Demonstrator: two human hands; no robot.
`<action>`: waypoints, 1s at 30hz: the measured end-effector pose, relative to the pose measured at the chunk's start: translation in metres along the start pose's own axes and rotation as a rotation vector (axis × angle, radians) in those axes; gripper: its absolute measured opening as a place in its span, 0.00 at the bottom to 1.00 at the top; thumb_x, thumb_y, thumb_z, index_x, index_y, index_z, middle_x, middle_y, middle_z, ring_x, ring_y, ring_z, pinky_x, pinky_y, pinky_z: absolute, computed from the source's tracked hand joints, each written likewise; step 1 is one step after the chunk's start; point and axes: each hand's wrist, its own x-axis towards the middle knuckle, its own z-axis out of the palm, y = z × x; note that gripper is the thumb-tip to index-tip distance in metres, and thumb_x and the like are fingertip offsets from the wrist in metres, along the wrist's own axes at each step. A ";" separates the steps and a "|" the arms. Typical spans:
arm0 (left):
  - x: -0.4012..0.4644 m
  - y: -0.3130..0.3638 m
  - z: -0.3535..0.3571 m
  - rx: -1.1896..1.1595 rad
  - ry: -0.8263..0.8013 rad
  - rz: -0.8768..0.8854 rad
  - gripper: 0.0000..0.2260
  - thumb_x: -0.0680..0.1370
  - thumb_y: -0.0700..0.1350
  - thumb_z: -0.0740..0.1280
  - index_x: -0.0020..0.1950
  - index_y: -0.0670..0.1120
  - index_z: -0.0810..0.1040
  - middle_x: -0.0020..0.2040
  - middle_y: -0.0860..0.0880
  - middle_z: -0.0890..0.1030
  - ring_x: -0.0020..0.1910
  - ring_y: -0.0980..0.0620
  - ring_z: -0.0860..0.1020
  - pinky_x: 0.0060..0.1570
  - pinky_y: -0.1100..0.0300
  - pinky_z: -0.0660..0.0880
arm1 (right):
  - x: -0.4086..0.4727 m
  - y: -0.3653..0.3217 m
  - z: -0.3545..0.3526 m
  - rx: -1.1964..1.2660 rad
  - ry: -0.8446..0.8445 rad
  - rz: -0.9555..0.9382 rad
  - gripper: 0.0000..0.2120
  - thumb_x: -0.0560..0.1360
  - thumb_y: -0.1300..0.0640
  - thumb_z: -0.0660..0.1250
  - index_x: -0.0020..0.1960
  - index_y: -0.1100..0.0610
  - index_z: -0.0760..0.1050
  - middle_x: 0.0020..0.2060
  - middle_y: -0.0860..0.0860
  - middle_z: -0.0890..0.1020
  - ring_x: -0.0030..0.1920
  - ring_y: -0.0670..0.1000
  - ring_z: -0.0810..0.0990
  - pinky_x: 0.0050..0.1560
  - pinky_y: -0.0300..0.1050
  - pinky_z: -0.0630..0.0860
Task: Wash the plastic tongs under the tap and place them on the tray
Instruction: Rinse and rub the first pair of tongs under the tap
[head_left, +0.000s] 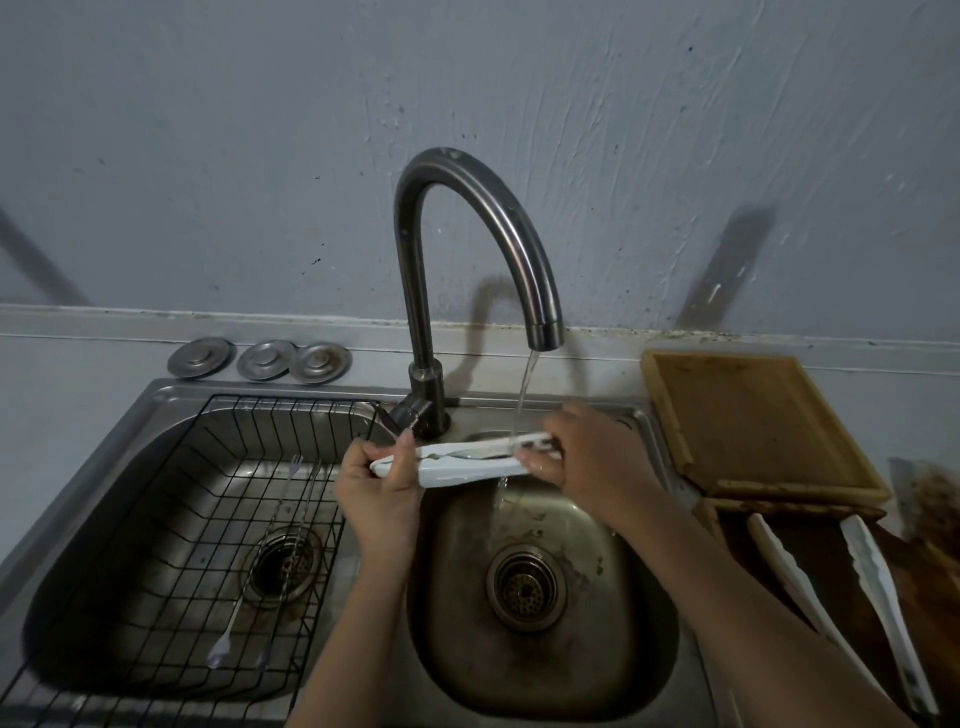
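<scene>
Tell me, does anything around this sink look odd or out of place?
Mostly wear. Three metal drain covers lie on the ledge behind the left basin instead of in the drains. The right basin is stained brown. Dark specks dot the wall. Nothing looks spilled.

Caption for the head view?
Both hands hold white plastic tongs under the running tap above the small basin.

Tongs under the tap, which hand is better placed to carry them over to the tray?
Right. The right hand grips the tongs at the end nearer the tray; the left hand is farther away.
</scene>
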 end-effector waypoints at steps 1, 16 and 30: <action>0.002 0.001 0.001 0.041 -0.016 0.003 0.16 0.74 0.40 0.69 0.31 0.46 0.65 0.30 0.47 0.74 0.27 0.62 0.72 0.30 0.70 0.70 | 0.001 -0.001 0.000 -0.113 -0.064 -0.043 0.24 0.74 0.36 0.55 0.45 0.56 0.74 0.37 0.47 0.71 0.37 0.49 0.72 0.31 0.43 0.61; 0.032 -0.012 0.008 0.457 -0.129 -0.019 0.19 0.77 0.39 0.64 0.66 0.34 0.65 0.62 0.38 0.71 0.62 0.44 0.71 0.60 0.57 0.68 | -0.013 -0.039 0.045 0.810 -0.004 0.185 0.17 0.79 0.46 0.53 0.42 0.58 0.70 0.28 0.49 0.73 0.26 0.47 0.71 0.29 0.52 0.72; 0.066 -0.003 0.034 1.022 -0.230 0.047 0.07 0.78 0.41 0.58 0.54 0.40 0.67 0.52 0.39 0.79 0.50 0.38 0.78 0.49 0.44 0.76 | -0.008 -0.037 0.028 0.978 0.186 0.095 0.29 0.76 0.39 0.50 0.39 0.65 0.72 0.23 0.51 0.74 0.23 0.48 0.74 0.28 0.40 0.73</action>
